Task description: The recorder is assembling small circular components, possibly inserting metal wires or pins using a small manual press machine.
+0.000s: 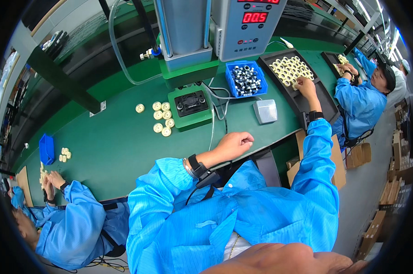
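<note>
My right hand (305, 86) reaches into a black tray (302, 106) on the right. Its fingertips pinch at the near edge of a group of cream ring-shaped parts (289, 69), on one of the rings. Close to the front edge of the green table, my left hand (235, 145) is loosely curled, with nothing visible in it. Beyond it stands a press with a green base (190, 119) and a black fixture (191, 104). Several round cream parts (158, 115) lie left of this base.
A blue bin (246, 79) of small black-and-silver parts stands behind a white foot-pedal-shaped box (265, 112). Cables run beside the press. A control box (247, 34) with red digits is above. Co-workers in blue sit at left (85, 219) and right (359, 100). Cardboard boxes (336, 160) stand below the table.
</note>
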Available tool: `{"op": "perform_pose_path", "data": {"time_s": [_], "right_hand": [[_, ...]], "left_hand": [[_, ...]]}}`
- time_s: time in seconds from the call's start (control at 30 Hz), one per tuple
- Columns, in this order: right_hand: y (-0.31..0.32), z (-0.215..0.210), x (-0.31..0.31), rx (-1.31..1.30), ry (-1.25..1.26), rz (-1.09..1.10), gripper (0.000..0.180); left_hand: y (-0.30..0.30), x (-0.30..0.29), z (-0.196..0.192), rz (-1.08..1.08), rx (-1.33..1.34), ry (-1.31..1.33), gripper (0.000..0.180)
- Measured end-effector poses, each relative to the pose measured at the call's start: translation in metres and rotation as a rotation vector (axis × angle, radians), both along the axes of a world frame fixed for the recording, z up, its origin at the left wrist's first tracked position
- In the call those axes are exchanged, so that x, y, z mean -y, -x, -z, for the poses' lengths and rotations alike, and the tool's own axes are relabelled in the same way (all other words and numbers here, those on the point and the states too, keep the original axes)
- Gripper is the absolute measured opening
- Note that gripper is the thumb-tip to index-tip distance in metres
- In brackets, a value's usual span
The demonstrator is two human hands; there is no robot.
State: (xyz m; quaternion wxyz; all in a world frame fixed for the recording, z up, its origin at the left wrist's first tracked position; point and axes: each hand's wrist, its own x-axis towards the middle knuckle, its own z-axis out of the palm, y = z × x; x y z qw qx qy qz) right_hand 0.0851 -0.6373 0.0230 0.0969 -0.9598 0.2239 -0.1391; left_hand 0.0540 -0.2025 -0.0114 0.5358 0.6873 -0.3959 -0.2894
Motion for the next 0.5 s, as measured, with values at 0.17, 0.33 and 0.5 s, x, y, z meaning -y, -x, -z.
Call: {"op": "perform_pose_path", "data": {"time_s": [0.17,0.33,0.5], "right_hand": [[-0.007,0.0,0.004,-0.071,0.056,0.025,0.032],[-0.019,0.004,-0.012,-0.073,0.107,0.025,0.037],[-0.009,-0.008,-0.018,-0.179,0.193,0.069,0.035]], "left_hand": [[0.0,-0.001,-0.003,-0.004,0.008,-0.021,0.022],[-0.002,-0.004,0.007,-0.037,0.043,0.013,0.022],[0.015,-0.009,-0.037,0.065,0.141,0.101,0.021]]}}
